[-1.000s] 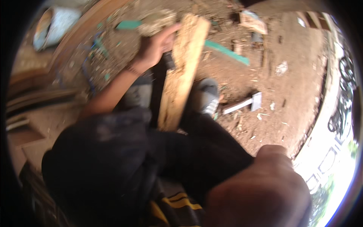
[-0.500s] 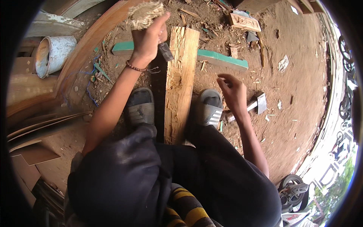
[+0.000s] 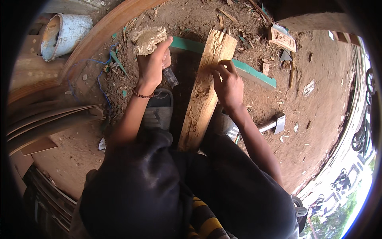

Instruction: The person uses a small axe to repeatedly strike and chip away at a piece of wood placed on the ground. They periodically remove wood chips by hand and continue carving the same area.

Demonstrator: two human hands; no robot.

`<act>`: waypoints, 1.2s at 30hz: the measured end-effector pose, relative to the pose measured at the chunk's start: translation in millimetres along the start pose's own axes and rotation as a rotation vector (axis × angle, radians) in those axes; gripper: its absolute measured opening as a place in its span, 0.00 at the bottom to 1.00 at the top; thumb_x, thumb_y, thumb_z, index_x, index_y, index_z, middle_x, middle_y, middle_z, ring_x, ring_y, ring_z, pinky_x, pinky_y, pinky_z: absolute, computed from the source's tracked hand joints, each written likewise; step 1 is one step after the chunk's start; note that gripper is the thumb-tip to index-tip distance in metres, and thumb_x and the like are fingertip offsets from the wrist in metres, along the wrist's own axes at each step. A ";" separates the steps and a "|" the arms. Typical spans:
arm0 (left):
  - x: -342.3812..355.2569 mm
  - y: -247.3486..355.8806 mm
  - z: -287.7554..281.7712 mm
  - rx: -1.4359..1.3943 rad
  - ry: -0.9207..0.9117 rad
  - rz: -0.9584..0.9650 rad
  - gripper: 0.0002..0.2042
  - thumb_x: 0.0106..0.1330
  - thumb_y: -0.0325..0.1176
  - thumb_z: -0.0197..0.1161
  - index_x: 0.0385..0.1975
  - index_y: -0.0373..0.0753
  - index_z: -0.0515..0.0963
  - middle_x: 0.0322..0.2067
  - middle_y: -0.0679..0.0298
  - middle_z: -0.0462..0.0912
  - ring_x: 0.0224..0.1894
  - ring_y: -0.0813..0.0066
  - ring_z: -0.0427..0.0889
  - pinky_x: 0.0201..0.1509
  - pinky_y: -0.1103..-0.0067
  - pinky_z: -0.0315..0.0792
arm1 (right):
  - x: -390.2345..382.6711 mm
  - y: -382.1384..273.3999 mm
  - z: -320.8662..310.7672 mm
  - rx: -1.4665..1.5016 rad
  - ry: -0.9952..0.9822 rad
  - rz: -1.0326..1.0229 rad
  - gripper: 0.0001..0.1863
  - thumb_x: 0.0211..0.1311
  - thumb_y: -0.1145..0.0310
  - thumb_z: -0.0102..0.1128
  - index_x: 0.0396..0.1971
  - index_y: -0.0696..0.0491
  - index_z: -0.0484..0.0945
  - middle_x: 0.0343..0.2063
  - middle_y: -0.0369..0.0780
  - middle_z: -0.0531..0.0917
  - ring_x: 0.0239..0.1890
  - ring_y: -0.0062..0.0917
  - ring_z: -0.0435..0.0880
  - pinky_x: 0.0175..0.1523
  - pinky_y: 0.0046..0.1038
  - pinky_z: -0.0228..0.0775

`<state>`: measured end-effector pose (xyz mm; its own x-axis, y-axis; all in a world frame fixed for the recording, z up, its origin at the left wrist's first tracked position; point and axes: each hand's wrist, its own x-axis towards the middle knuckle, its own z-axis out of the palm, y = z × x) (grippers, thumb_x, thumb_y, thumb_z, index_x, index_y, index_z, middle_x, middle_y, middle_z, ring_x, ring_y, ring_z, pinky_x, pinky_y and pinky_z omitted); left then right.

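My left hand (image 3: 152, 71) grips a chisel (image 3: 170, 77) with a splayed, frayed wooden top (image 3: 149, 39) and dark lower end, held left of a rough, pale plank (image 3: 198, 111) that lies lengthwise between my sandalled feet (image 3: 157, 113). My right hand (image 3: 230, 88) is over the plank's upper part, fingers bent but apart at its pitted, split surface, fingertips slightly blurred, with nothing visible held. A light-handled tool with a flat metal head (image 3: 279, 123) lies beside my right foot.
A green-painted strip (image 3: 254, 73) lies crosswise beyond my feet amid wood chips. At left are a dented bucket (image 3: 71, 35), a curved timber (image 3: 95, 32), blue wire and stacked boards (image 3: 47, 123). A carved block (image 3: 281, 38) lies upper right; wheels (image 3: 360, 139) show at the right edge.
My right hand has risen from low right onto the plank. My left hand stays shut on the chisel, now lower than half a second ago. The plank's top leans further right in view.
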<state>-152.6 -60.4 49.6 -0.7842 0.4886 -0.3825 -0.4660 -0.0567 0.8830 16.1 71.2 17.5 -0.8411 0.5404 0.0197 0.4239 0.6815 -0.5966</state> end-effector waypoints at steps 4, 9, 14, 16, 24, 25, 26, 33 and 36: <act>5.4 -3.9 -2.3 -0.047 -0.015 -0.007 0.15 0.68 0.32 0.60 0.19 0.46 0.64 0.12 0.77 0.57 0.12 0.87 0.53 0.18 0.83 0.47 | 4.3 -4.3 2.4 -0.020 -0.011 0.002 0.05 0.61 0.71 0.60 0.37 0.51 0.80 0.49 0.42 0.76 0.41 0.40 0.82 0.42 0.37 0.78; 9.3 -8.8 -2.1 -0.078 -0.026 -0.019 0.14 0.68 0.31 0.61 0.21 0.45 0.66 0.12 0.77 0.58 0.11 0.87 0.53 0.17 0.83 0.47 | 4.7 -1.8 13.9 -0.058 0.084 -0.118 0.06 0.61 0.73 0.58 0.37 0.55 0.76 0.51 0.45 0.74 0.48 0.42 0.79 0.49 0.38 0.77; 9.5 -9.9 -2.0 -0.048 -0.033 -0.028 0.15 0.69 0.33 0.60 0.20 0.46 0.65 0.11 0.78 0.58 0.11 0.87 0.53 0.17 0.83 0.47 | 5.0 6.0 18.0 -0.069 0.077 -0.127 0.07 0.59 0.72 0.60 0.37 0.55 0.76 0.51 0.45 0.74 0.50 0.43 0.78 0.50 0.38 0.76; 9.4 -10.7 -0.6 -0.046 -0.026 -0.041 0.16 0.69 0.35 0.60 0.18 0.47 0.64 0.11 0.78 0.57 0.11 0.87 0.53 0.18 0.83 0.47 | 6.2 6.8 17.2 -0.040 0.062 -0.104 0.08 0.58 0.72 0.62 0.37 0.55 0.76 0.51 0.46 0.74 0.50 0.43 0.77 0.50 0.38 0.76; 11.4 2.0 14.2 -0.160 -0.144 0.055 0.21 0.71 0.38 0.55 0.13 0.48 0.59 0.11 0.76 0.54 0.13 0.83 0.51 0.21 0.80 0.47 | 0.5 7.9 13.5 0.114 0.118 -0.008 0.08 0.61 0.71 0.62 0.37 0.57 0.78 0.45 0.46 0.78 0.45 0.37 0.81 0.44 0.35 0.79; 12.7 4.5 18.7 -0.175 -0.148 0.071 0.22 0.71 0.38 0.54 0.13 0.48 0.59 0.11 0.75 0.54 0.13 0.83 0.51 0.22 0.80 0.47 | -2.1 12.0 11.4 0.216 0.086 0.086 0.08 0.62 0.70 0.61 0.37 0.58 0.78 0.44 0.46 0.78 0.43 0.35 0.81 0.42 0.34 0.79; 14.9 6.8 23.7 -0.191 -0.152 0.088 0.22 0.71 0.38 0.54 0.13 0.48 0.59 0.11 0.75 0.53 0.13 0.82 0.50 0.22 0.80 0.48 | -5.2 17.5 8.5 0.318 0.055 0.179 0.08 0.64 0.70 0.61 0.38 0.58 0.78 0.43 0.45 0.79 0.42 0.32 0.82 0.40 0.33 0.80; 72.0 2.4 50.5 -0.291 -0.402 0.195 0.22 0.72 0.41 0.55 0.13 0.47 0.62 0.10 0.75 0.55 0.12 0.84 0.52 0.19 0.81 0.46 | -45.1 89.5 -31.7 0.378 0.273 0.561 0.12 0.70 0.65 0.54 0.39 0.58 0.81 0.31 0.39 0.85 0.30 0.20 0.83 0.30 0.22 0.76; 91.1 -10.1 51.2 -0.249 -0.492 0.107 0.25 0.74 0.44 0.53 0.12 0.49 0.57 0.11 0.75 0.53 0.13 0.83 0.51 0.20 0.81 0.45 | -76.3 119.0 -49.7 0.438 0.348 0.678 0.14 0.69 0.63 0.53 0.40 0.59 0.81 0.34 0.41 0.85 0.30 0.23 0.83 0.30 0.24 0.78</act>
<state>-198.4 29.3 19.8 -0.5764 0.8142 -0.0697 -0.5242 -0.3031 0.7958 147.4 135.6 -15.0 -0.2747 0.9286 -0.2496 0.5682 -0.0526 -0.8212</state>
